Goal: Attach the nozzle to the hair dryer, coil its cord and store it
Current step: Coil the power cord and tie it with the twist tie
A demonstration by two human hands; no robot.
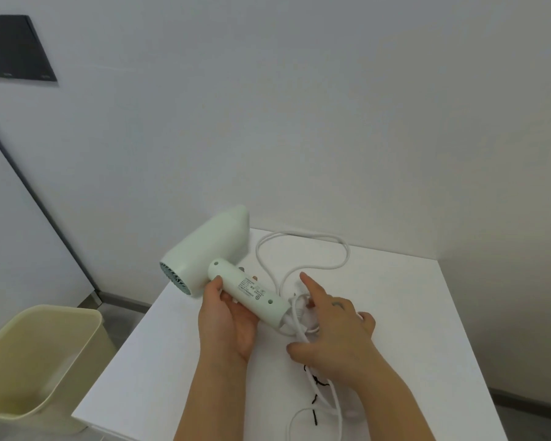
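"Progress so far?"

"Tapered pale green nozzle looks fitted on the pale green plastic hair dryer, held mid-frame above the white tabletop. Its white cord sprawls mostly loose; coiling and storing are left, I'd say."

"Hands?"

"Left hand clamped round the handle; right hand over the cord, index straight, grip unclear."

"Count?"

"One dryer, one cord, one beige plastic bin, lower left."
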